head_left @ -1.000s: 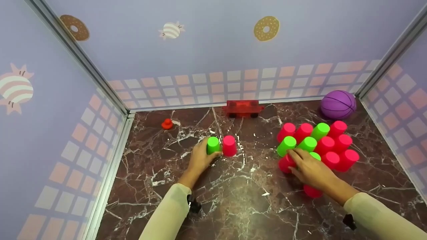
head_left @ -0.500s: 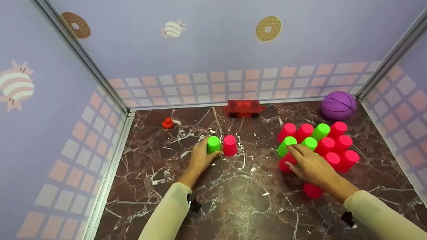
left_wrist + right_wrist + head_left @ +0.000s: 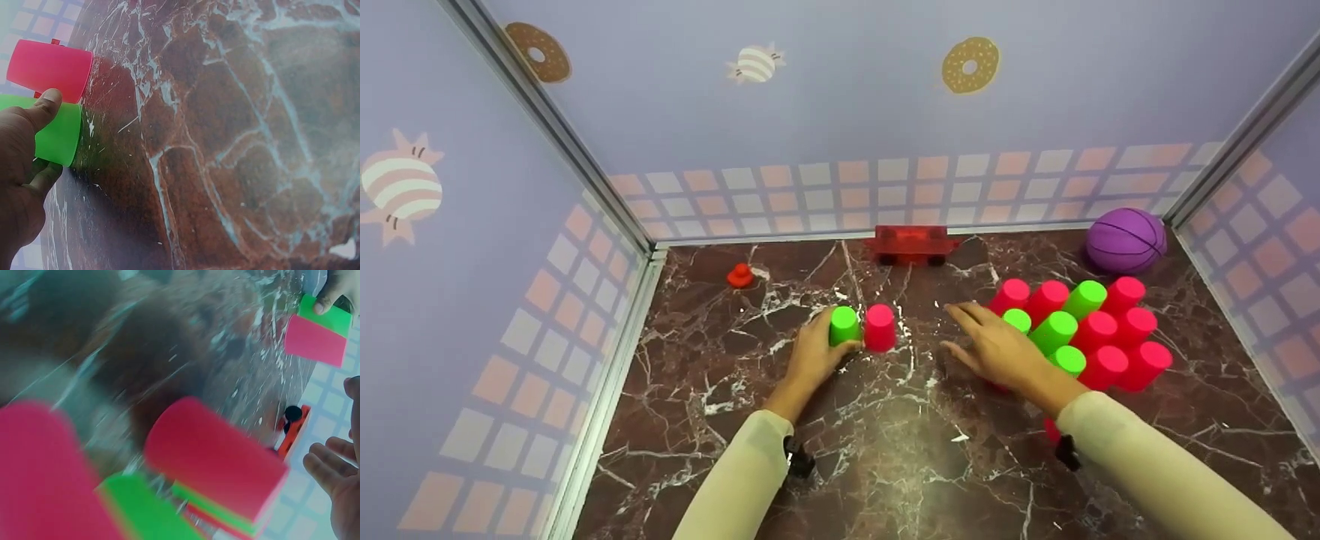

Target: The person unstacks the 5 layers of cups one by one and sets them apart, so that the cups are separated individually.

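Observation:
My left hand [image 3: 808, 360] grips an upside-down green cup [image 3: 844, 322] on the dark marbled surface, thumb in front of it. Close at its right stands an upside-down pink cup [image 3: 880, 328]; in the left wrist view the green cup [image 3: 59, 132] and the pink cup [image 3: 50, 67] look side by side. My right hand [image 3: 1003, 352] is raised left of a cluster of upturned cups, fingers extended and holding nothing. In the right wrist view that hand [image 3: 343, 495] appears at the right edge. It partly hides a green cup [image 3: 1017, 321] and a pink cup behind it.
Several pink and green cups, such as this green cup [image 3: 1054, 331], crowd the right side. A purple ball [image 3: 1126, 240] sits in the back right corner. A red toy car [image 3: 911, 244] stands by the back wall, a small red duck [image 3: 740, 275] at back left.
My right hand has moved left from over the cup cluster to its left side, with nothing in it. My left hand stays on the green cup. The view has shifted slightly.

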Motion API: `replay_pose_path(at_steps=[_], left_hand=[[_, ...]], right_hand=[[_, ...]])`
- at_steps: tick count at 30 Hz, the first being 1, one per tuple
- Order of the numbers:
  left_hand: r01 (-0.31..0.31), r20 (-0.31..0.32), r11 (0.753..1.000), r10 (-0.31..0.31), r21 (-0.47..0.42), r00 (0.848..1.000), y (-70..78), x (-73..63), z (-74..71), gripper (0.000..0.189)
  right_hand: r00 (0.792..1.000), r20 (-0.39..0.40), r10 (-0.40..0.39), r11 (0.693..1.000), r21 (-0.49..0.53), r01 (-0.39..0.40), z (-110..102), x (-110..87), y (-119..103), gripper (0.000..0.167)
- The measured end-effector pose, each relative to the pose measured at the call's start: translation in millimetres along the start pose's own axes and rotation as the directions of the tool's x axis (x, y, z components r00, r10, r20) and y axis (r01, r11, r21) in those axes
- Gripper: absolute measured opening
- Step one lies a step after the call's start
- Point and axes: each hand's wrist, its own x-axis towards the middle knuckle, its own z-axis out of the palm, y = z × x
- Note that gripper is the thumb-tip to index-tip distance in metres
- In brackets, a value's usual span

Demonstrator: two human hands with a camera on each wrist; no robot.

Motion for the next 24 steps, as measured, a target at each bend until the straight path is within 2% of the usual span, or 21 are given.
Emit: replay_pose_path(at_steps=[4,12,19,24], left_hand=[[-0.011,0.006,1.000,0.011,-0.002,1.000,-1.8,-1.3,2.1,0.084],[-0.026,-0.011,1.000,0.026,0.010,1.000,-1.3,-2.7,2.3,0.086],[-0.038,-0.026,0.999,0.039,0.024,0.999,-0.2,-2.4,2.0,0.083],[-0.029,-0.030,0.999,0.030,0.019,0.999,-2.5,-1.2,3.7,0.082]], right_hand=[[1.000,0.023,0.005,0.998,0.068,-0.007,15,20.3,-14,0.066],[0.998,0.056,0.025,0.995,0.092,-0.030,37,50.4,-37,0.068],[0.989,0.091,0.119,0.980,0.151,-0.132,51,69.0,-48,0.074],[0.979,0.094,0.182,0.954,0.222,-0.199,62,76.3,-51,0.072]])
